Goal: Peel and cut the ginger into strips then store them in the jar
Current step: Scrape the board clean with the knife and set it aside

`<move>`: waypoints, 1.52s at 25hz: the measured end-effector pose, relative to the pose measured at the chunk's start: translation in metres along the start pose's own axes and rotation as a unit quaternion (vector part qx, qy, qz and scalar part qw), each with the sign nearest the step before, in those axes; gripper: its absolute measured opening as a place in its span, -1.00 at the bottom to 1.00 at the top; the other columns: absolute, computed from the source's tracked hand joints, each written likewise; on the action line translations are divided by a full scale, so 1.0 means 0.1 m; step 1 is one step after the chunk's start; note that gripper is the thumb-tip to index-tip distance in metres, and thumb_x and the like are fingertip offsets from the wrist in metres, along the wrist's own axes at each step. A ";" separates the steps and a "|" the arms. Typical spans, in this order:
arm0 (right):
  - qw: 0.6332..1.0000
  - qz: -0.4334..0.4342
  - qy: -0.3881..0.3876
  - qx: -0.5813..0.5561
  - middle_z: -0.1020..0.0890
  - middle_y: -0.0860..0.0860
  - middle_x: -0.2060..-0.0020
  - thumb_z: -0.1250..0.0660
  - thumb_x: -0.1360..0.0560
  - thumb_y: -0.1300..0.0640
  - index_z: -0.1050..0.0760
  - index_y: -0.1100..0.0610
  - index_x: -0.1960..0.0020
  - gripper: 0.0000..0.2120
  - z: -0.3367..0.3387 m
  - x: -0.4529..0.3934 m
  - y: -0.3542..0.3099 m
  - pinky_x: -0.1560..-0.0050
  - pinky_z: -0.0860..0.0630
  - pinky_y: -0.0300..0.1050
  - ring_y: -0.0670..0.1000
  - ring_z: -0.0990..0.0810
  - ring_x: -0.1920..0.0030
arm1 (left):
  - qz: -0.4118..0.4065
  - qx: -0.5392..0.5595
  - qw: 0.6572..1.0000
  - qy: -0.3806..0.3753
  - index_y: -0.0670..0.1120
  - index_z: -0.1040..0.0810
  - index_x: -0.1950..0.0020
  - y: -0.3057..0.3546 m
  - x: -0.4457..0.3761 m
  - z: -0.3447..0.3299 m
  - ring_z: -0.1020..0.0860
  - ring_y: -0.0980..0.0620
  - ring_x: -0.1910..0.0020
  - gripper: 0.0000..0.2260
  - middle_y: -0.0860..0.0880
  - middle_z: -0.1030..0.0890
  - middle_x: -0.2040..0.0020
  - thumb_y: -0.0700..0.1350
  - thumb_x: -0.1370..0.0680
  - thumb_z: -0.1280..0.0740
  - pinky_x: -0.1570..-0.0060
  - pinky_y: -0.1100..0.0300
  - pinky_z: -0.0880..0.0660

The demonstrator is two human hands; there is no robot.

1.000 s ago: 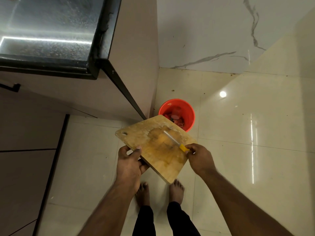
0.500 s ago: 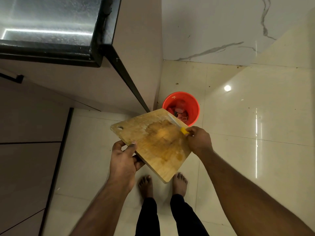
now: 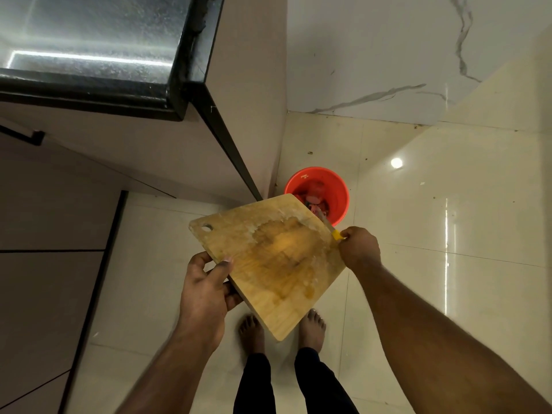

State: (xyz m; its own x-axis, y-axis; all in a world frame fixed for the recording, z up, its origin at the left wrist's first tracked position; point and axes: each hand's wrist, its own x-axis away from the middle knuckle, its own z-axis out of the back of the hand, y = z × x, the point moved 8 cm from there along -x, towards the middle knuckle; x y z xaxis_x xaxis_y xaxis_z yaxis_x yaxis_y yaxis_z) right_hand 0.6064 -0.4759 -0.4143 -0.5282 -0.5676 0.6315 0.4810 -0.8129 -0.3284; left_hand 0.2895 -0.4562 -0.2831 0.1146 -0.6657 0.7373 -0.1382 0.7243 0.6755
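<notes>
A red bucket point(image 3: 331, 186) with scraps inside stands on the glossy tiled floor point(image 3: 448, 222), in the corner beside the black-edged bench point(image 3: 179, 94) and marble wall point(image 3: 388, 49).

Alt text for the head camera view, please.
A person's left hand holds a wet wooden cutting board tilted over an orange bin on the floor, while the right hand holds a yellow-handled knife at the board's far edge.

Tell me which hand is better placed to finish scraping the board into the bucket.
Right hand: it grips the knife at the cutting board's edge over the red bucket. Left hand holds the board.
</notes>
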 end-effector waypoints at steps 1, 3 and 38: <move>1.000 0.013 0.003 -0.027 -0.68 0.01 -0.04 -0.29 -0.47 0.23 -0.64 0.03 -0.14 -0.70 0.02 0.01 -0.01 -0.04 -0.56 -0.07 0.08 -0.62 -0.06 | 0.002 0.004 1.000 0.003 -0.11 -0.45 -0.30 -0.01 -0.01 0.01 -0.71 -0.19 0.02 -0.76 -0.18 -0.68 -0.11 -0.18 -0.63 -0.33 0.22 0.01 -0.64; 0.993 0.079 -0.016 -0.089 -0.66 -0.09 0.07 -0.33 -0.49 0.23 -0.66 -0.01 -0.11 -0.73 -0.01 0.11 -0.15 0.06 -0.49 -0.19 -0.02 -0.60 0.02 | 0.009 0.014 1.000 0.012 -0.12 -0.45 -0.29 -0.04 -0.04 0.01 -0.71 -0.19 0.02 -0.76 -0.18 -0.68 -0.12 -0.19 -0.63 -0.33 0.21 0.02 -0.64; 0.936 0.156 -0.078 -0.306 -0.67 0.08 0.03 -0.40 -0.54 0.15 -0.67 0.07 -0.04 -0.89 2.07 2.24 -0.51 0.15 -0.57 -0.07 0.08 -0.60 0.06 | -0.111 -0.001 0.989 -0.098 -0.14 -0.50 -0.22 1.34 1.98 0.00 -0.66 -0.08 0.26 -0.84 -0.19 -0.69 0.01 -0.16 -0.65 -0.30 0.18 -0.07 -0.66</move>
State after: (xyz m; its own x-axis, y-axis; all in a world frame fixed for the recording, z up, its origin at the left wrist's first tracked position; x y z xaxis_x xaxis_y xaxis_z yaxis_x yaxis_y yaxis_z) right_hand 0.6081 -0.5347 -0.1108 -0.2978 -0.8024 0.5172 0.0790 -0.5607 -0.8243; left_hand 0.2936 -0.4907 -0.0464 -0.0517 -0.8298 0.5557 -0.1288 0.5573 0.8202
